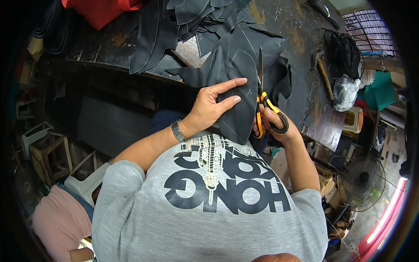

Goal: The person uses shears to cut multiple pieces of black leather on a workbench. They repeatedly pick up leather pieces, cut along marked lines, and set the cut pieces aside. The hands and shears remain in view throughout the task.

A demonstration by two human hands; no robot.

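Observation:
My right hand (279, 125) grips a pair of scissors (262, 94) with orange-and-black handles, its fingers in the loops. The blades point away from me along the right edge of a black leather sheet (238, 102) with pale outline marks drawn on it. My left hand (214, 102) holds this sheet from its left side. Thumb and forefinger lie on top, and the other fingers are bent or out of sight below. The sheet's near end hangs over the table edge close to my shirt, and its far part rests among other dark leather.
Cut dark leather pieces (192, 17) pile up on the worn black table (104, 54), near a red cloth (102, 11). At right lie a hammer (324, 74), a clear plastic bag (346, 92) and a black bag (345, 50). A fan (363, 183) stands lower right; a person in pink (61, 218) is lower left.

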